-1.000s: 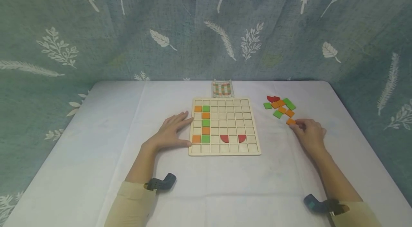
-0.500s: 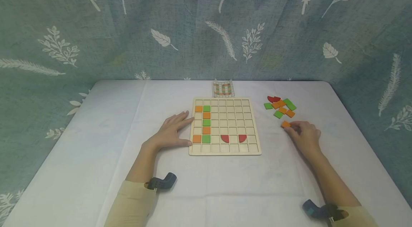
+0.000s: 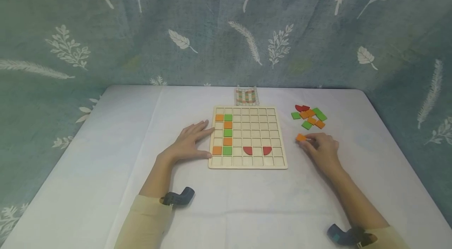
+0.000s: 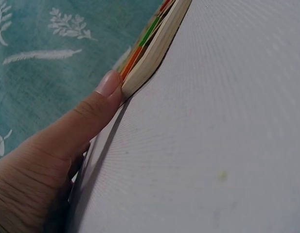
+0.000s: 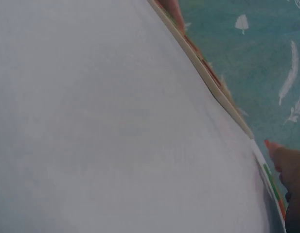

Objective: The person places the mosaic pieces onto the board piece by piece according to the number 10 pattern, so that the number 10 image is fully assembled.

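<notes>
My right hand [image 3: 323, 153] pinches an orange square tile [image 3: 301, 137] between thumb and fingertips, just right of the wooden grid board [image 3: 248, 166]. My left hand [image 3: 187, 143] rests spread at the board's left edge, thumb and a finger touching it. In the left wrist view the thumb [image 4: 98, 94] presses against the board's corner. Orange and green squares, such as a green tile [image 3: 228, 133], fill cells in the board's two left columns. Two red quarter-round tiles, one of them a left piece [image 3: 248, 150], lie in a lower row.
Right of the board lies a loose group of orange, green and red pieces, among them a green tile [image 3: 307, 125] and a red piece [image 3: 301, 108]. Behind the board is a small patterned card [image 3: 246, 96]. A leaf-print cloth [image 3: 205, 45] hangs at the table's far edge.
My right hand has carried the orange tile leftward from the loose pieces toward the board. The left hand stays at the board's edge.
</notes>
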`<state>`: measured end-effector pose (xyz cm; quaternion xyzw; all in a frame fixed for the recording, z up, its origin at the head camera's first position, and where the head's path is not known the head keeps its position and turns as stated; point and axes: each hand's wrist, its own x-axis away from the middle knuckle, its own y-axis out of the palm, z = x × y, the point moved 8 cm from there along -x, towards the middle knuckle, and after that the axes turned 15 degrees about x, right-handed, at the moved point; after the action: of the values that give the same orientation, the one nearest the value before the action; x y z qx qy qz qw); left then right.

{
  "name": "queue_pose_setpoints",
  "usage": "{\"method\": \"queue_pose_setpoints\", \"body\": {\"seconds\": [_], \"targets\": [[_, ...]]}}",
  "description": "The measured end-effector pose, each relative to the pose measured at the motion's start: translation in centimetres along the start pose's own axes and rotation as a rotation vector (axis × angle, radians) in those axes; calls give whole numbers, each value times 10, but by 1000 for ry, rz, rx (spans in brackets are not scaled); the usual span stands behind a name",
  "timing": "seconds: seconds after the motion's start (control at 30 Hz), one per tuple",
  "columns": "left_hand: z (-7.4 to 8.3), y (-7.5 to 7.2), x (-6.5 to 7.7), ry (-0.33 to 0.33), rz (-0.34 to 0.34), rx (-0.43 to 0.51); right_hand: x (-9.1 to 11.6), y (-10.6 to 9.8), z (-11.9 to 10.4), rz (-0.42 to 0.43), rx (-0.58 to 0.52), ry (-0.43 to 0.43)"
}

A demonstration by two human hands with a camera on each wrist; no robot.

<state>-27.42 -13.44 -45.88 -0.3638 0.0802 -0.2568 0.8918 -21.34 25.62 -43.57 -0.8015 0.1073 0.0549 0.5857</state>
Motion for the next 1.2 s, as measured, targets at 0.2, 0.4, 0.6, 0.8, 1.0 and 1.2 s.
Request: {"method": "queue_pose_setpoints", "body": {"seconds": [0.2,0.4,0.6,0.8,1.0,1.2], "targets": [[-2,1,3,-11,8,10,2,1,-18,9,-41,-64],[-1,3,5,-16,1,-19,4,0,-34,49,-79,-136],[2,4,6,9,7,-33,3,-3,-50,93,-117,-211],[4,2,9,35,14,-33,5,-6,-71,175,-156,-323],[4,0,12,34,9,-27,5,-3,-85,166,-157,-357],[2,3,8,48,16,-41,5,1,-90,126,-151,-362]]}}
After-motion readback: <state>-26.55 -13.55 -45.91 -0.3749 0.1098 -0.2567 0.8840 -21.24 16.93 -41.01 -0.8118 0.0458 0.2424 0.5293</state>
